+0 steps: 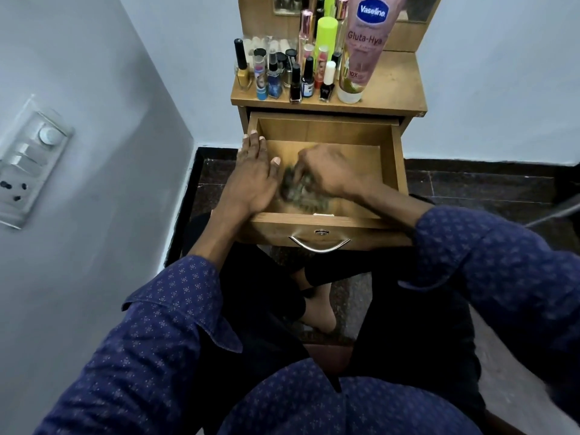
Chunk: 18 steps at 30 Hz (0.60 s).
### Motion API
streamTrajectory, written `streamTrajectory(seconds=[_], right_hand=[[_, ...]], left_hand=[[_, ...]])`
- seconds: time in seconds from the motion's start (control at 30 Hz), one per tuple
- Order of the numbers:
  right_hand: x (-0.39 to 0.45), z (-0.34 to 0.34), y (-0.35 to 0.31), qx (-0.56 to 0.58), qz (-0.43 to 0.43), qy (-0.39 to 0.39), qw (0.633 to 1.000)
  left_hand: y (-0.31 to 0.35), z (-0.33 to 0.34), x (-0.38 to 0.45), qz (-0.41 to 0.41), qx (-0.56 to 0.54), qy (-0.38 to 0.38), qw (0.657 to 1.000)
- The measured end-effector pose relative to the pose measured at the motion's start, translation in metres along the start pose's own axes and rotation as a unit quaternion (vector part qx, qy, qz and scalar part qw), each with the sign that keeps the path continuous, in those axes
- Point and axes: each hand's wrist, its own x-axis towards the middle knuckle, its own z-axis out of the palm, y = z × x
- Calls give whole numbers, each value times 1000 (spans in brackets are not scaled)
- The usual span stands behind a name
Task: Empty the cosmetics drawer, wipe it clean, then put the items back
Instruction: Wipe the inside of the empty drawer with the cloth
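The wooden drawer [389,158] stands pulled out, and its bare floor shows nothing but my hands and a cloth. My right hand [326,172] is blurred with motion and presses a crumpled greenish cloth [298,189] onto the drawer floor near the front left. My left hand [251,174] lies flat with fingers spread over the drawer's left wall. The cosmetics stand on the dresser top [395,92]: several nail polish bottles [295,86], small spray bottles [273,80], a neon green bottle [326,36] and a pink Vaseline tube [365,42].
A metal handle [320,244] sits on the drawer front, over my knees. A grey wall with a switch panel [28,161] is close on the left. Dark tile floor [470,186] lies on both sides of the dresser. A mirror edge is at the top.
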Motion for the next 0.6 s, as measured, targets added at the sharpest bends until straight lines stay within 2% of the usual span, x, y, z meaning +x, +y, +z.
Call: streamTrajectory(seconds=[0.07,0.17,0.3,0.37,0.6], right_hand=[[-20,3,-10,-14,-56,-43,997],[-25,-5,0,-45,-16,-43,998],[-12,-19,41,-144,80,64,984],[-7,-23,51,-158,131,95,974],[-11,-24,64,-205,127,13,970]], left_hand=[[0,0,-1,3,0,1,1000],[-3,2,0,7,1,0,1000],[-3,0,0,5,8,-1,1000],[-2,-1,-1,4,10,-2,1000],[-3,-1,2,5,12,-2,1000]])
